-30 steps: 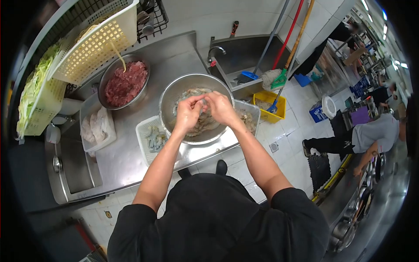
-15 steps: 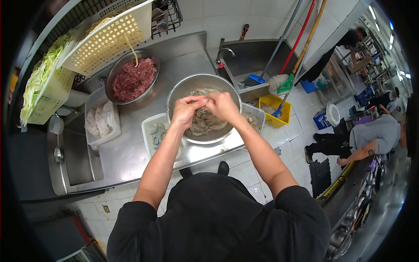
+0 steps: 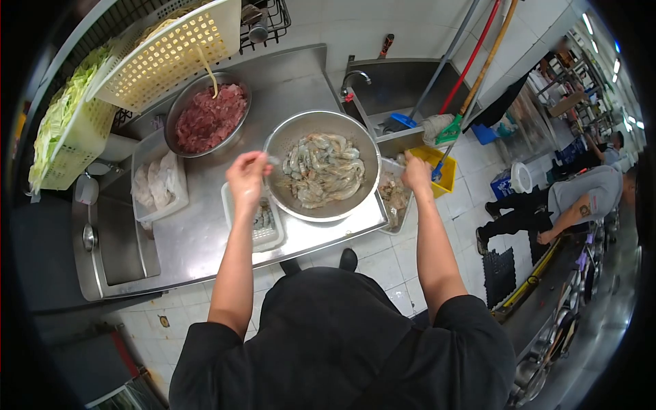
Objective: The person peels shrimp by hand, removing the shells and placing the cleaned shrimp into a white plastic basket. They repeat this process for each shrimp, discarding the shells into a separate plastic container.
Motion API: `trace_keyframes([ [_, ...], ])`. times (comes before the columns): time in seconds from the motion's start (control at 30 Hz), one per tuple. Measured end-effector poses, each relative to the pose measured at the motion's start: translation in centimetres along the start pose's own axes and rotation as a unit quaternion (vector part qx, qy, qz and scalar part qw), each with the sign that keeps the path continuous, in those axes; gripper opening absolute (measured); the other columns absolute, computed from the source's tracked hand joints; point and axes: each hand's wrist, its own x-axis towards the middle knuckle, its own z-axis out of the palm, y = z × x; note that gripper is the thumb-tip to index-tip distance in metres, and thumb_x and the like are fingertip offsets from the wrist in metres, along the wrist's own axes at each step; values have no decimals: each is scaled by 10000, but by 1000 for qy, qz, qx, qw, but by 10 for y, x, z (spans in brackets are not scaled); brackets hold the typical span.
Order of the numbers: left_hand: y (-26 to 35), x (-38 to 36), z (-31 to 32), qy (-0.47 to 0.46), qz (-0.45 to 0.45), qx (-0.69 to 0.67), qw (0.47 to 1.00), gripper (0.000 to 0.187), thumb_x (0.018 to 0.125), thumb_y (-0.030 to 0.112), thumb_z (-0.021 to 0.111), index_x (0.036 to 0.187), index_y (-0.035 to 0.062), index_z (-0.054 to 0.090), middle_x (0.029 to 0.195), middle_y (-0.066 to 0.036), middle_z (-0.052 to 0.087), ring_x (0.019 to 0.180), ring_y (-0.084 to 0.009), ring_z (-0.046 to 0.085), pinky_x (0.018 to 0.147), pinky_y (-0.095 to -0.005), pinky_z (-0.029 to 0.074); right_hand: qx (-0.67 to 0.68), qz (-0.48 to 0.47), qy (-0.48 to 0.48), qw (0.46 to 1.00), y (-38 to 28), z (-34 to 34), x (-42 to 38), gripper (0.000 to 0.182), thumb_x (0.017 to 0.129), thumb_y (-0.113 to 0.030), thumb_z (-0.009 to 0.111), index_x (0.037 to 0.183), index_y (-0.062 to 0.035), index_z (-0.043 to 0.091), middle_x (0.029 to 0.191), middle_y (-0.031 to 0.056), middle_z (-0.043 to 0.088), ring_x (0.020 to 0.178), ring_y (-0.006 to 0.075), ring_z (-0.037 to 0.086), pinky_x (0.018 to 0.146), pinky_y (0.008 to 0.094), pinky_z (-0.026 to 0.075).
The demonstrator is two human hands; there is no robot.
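A steel bowl (image 3: 272, 197) with whole shrimp (image 3: 322, 167) heaped in it stands between my hands. At its left rim, my left hand (image 3: 247, 176) is closed in a pinch on a small, pale, slightly blurred shrimp (image 3: 274, 160). Below that hand, a white perforated basket (image 3: 270, 240) holds several greyish peeled shrimp (image 3: 263, 217). To the right, my right hand (image 3: 415, 172) is above a clear tub (image 3: 408, 213) with shrimp shells (image 3: 394, 198) in it. Its fingers are curled, and whatever is in them is hidden.
Raw meat (image 3: 210, 119) fills a steel bowl (image 3: 179, 145) at the back left, near a white tub (image 3: 179, 200) of pale meat. Cream baskets (image 3: 164, 65) stand above. A yellow bucket (image 3: 447, 179), mops and a sink (image 3: 389, 85) are at right. Another person (image 3: 581, 198) works farther right.
My hands were together over the shrimp bowl and have moved apart. The left went to the bowl's left rim with a shrimp; the right went to above the shell tub.
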Motion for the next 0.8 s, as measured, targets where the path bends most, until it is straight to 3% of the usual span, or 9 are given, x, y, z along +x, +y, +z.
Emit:
trace_keyframes([
  [0.07,-25,4,-48,20,-6,49,999,169,932,97,720,1030,-37,691,863,-99,728,770,-156,700,688,-267,554,-221,40,14,974,0,-4,-13,431,817,-43,626,1244,-89,665,1038,251,675,1008,429,624,900,470,503],
  [0.13,-39,2,-84,43,-16,98,994,187,925,120,733,1022,-37,702,865,-106,733,784,-165,702,709,-280,556,-103,-62,81,989,-29,1,-7,414,755,-2,627,1159,-52,701,973,221,665,983,408,607,896,457,491],
  [0.17,-43,-1,-99,-26,-55,259,964,199,921,136,737,1015,-37,713,889,-107,739,802,-170,696,747,-293,547,-25,-132,106,985,-51,6,-2,397,738,9,620,1122,-30,709,961,225,664,962,412,610,883,471,496],
  [0.23,-53,-12,-110,-77,-70,422,901,244,912,179,742,1012,-43,731,923,-116,754,857,-183,689,839,-322,530,78,-230,40,969,-100,25,5,330,743,35,572,1040,7,713,956,241,669,947,415,633,870,506,508],
  [0.3,-54,-15,-107,-60,-70,365,926,239,913,173,742,1014,-44,730,917,-115,752,862,-176,691,831,-313,532,117,-228,-137,957,-144,61,12,281,788,-16,609,1053,-29,699,1063,213,676,1024,405,627,946,501,488],
  [0.37,-46,-20,-96,-39,-75,268,960,226,918,159,742,1016,-44,729,906,-104,748,856,-152,692,799,-289,536,-19,-417,-43,908,-173,100,16,244,856,-106,611,1083,-98,699,1150,141,662,1109,341,606,980,466,460],
  [0.57,-36,-32,-78,-29,-40,205,978,191,934,134,720,1003,-45,721,827,-79,731,772,-119,665,739,-273,537,-240,-554,-117,789,-203,181,31,194,945,-188,501,1013,-115,667,1104,73,650,1126,232,590,1001,394,399],
  [0.67,-36,-34,-71,-21,-27,170,985,178,951,131,698,999,-39,719,812,-66,720,760,-108,650,725,-266,529,-214,-513,-173,813,-197,173,37,191,943,-218,505,986,-94,643,1089,92,658,1118,239,594,1011,404,384],
  [0.8,-34,-12,-39,-20,75,173,982,204,1011,166,610,1060,-5,710,796,-103,703,725,-167,659,708,-309,527,-17,-436,-160,886,-218,106,25,174,962,-163,503,987,-7,576,1024,208,655,1002,375,631,922,526,446],
])
